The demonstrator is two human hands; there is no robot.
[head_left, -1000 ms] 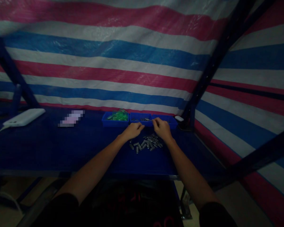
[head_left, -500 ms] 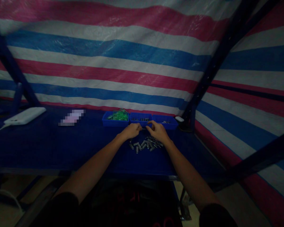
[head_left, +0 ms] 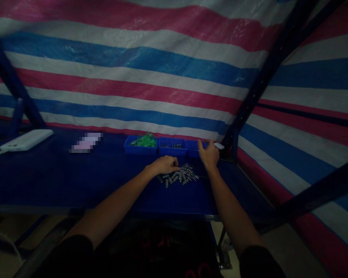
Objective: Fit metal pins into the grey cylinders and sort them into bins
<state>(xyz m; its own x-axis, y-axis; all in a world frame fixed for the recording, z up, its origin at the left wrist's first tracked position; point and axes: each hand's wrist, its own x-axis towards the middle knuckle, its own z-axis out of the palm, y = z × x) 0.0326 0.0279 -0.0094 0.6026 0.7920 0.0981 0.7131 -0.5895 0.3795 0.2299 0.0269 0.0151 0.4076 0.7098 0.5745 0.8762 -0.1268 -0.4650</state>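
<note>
A heap of small grey metal cylinders and thin pins (head_left: 178, 177) lies on the dark blue table (head_left: 75, 177). My left hand (head_left: 164, 165) rests at the heap's left edge with its fingers curled in; what they pinch is too small to make out. My right hand (head_left: 209, 155) reaches over the rightmost of three blue trays (head_left: 195, 147), fingers bent down into it. The middle tray (head_left: 173, 147) holds small dark parts, and the left tray (head_left: 140, 145) holds green parts.
A small white object (head_left: 219, 145) lies right of the trays beside a dark blue frame post (head_left: 259, 81). A white box (head_left: 26, 139) with a cable sits far left, and a pale flat item (head_left: 86, 142) lies behind. A striped tarpaulin (head_left: 150, 73) backs the table.
My right hand has left the spot beside my left hand and moved right and back to the rightmost tray. My left hand has sunk slightly toward the heap.
</note>
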